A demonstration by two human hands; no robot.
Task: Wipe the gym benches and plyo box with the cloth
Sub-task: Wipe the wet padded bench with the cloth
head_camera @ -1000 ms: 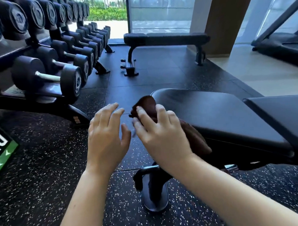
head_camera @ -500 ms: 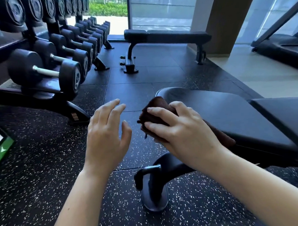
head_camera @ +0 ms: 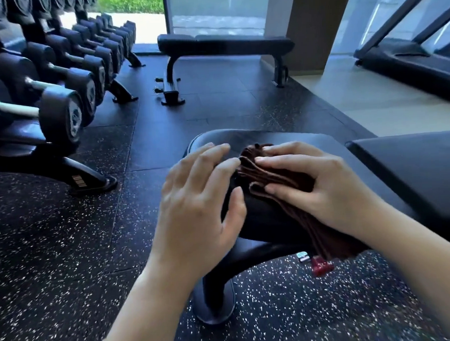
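A folded dark brown cloth (head_camera: 275, 173) lies on the seat pad of the near black bench (head_camera: 329, 153). My right hand (head_camera: 320, 184) presses flat on the cloth and holds it, with part of the cloth trailing under my wrist over the pad's near edge. My left hand (head_camera: 199, 205) hovers over the pad's left end, fingers spread, fingertips touching the cloth's left edge. The bench's back pad (head_camera: 412, 167) extends to the right. A second flat bench (head_camera: 226, 45) stands farther back by the window. No plyo box is in view.
A dumbbell rack (head_camera: 47, 82) with several black dumbbells runs along the left. A treadmill (head_camera: 415, 61) sits at the far right on light flooring. The near bench's foot (head_camera: 214, 299) rests on the speckled rubber floor (head_camera: 55, 255). A red knob (head_camera: 321, 265) shows under the bench.
My right hand has slid the cloth from the pad's left tip onto its top. My left hand has moved right until its fingertips touch the cloth.
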